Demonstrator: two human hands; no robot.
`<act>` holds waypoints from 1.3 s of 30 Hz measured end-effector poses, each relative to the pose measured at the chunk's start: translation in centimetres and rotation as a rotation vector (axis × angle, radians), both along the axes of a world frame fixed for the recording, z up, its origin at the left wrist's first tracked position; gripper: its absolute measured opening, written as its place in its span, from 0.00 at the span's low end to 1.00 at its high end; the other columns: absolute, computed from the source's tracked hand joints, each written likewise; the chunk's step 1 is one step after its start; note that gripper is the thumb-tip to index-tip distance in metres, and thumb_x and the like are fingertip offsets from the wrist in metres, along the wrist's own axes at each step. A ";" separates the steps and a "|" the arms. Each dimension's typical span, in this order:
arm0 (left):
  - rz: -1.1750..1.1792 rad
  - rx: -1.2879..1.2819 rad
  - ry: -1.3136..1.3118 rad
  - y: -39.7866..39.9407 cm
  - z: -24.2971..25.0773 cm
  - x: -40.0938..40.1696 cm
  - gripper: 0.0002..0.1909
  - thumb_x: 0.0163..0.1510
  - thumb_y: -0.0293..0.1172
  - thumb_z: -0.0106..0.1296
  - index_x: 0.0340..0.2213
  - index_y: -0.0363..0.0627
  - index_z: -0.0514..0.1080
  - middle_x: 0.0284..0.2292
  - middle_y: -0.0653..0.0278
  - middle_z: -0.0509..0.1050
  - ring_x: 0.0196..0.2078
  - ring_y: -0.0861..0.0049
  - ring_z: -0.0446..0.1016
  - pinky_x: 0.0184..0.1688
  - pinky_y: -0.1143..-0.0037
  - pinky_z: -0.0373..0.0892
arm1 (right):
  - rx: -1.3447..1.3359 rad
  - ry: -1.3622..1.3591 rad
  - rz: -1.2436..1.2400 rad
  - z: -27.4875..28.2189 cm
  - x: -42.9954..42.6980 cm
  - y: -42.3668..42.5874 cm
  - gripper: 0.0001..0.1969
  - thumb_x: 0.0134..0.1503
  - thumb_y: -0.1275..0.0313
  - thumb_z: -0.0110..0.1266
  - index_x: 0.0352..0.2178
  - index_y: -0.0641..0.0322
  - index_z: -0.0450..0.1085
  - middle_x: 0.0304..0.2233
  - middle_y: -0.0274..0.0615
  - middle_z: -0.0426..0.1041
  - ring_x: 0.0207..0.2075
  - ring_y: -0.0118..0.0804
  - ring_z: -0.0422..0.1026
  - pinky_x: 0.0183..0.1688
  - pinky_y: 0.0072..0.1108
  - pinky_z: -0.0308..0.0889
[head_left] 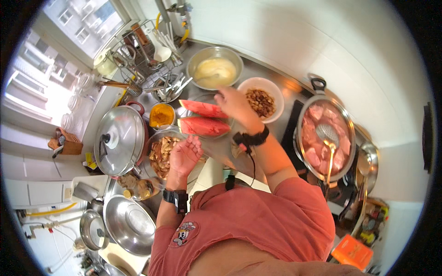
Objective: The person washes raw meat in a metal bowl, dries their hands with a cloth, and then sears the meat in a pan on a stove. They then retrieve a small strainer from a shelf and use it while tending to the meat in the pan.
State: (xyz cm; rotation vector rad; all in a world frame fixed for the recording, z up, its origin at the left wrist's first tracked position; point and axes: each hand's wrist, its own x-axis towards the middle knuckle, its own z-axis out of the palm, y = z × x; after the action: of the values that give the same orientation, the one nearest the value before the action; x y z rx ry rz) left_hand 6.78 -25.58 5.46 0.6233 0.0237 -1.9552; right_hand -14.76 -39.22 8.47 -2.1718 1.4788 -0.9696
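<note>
My left hand (186, 154) is palm up with its fingers loosely curled and no object visible in it. It is beside a clear bowl of brown, cut pieces of food (159, 155), just below two watermelon wedges (203, 126). The wedges lie side by side on a plate, red flesh showing. Over the right end of the upper wedge is my right hand (236, 105), slightly blurred, its fingers apart; its underside is hidden. It lies between a steel bowl of pale yellow liquid (214, 70) and a pink bowl of browned, diced food (259, 101).
At right, a pan of raw-looking meat pieces in liquid (321, 138) holds a slotted skimmer (328, 134). A lidded pot (119, 141), a container of orange-yellow food (161, 115) and a utensil rack (138, 51) stand left. Below are a steel basin (129, 224) and a cleaver (85, 191).
</note>
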 end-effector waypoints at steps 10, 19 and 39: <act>-0.353 -0.030 0.154 6.8 -1.3 -3.2 0.09 0.49 0.29 0.44 0.32 0.40 0.69 0.36 0.58 0.72 0.39 0.68 0.70 0.41 0.70 0.65 | 0.029 -0.182 -0.148 0.4 0.0 25.0 0.18 0.49 0.68 0.49 0.42 0.66 0.65 0.34 0.51 0.70 0.34 0.46 0.70 0.38 0.30 0.65; -0.736 -0.032 0.189 17.5 -0.2 -12.9 0.11 0.51 0.32 0.41 0.34 0.40 0.68 0.38 0.58 0.71 0.39 0.69 0.70 0.40 0.70 0.66 | -0.006 -0.129 -0.430 3.0 -7.5 42.8 0.14 0.49 0.71 0.50 0.37 0.65 0.68 0.29 0.48 0.70 0.26 0.45 0.70 0.30 0.28 0.65; -1.082 -0.115 -0.258 34.6 -1.8 -52.6 0.10 0.50 0.31 0.45 0.34 0.41 0.66 0.30 0.64 0.69 0.33 0.75 0.68 0.39 0.73 0.66 | -0.245 0.545 -1.363 -1.0 -54.8 60.8 0.20 0.42 0.70 0.55 0.38 0.64 0.64 0.34 0.48 0.67 0.36 0.48 0.65 0.40 0.35 0.59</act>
State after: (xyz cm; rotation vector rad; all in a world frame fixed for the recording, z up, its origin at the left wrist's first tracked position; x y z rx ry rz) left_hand -45.80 8.98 3.70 0.9114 -0.7152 -2.8416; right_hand -69.52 21.59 7.50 -1.3496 3.3885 -0.8843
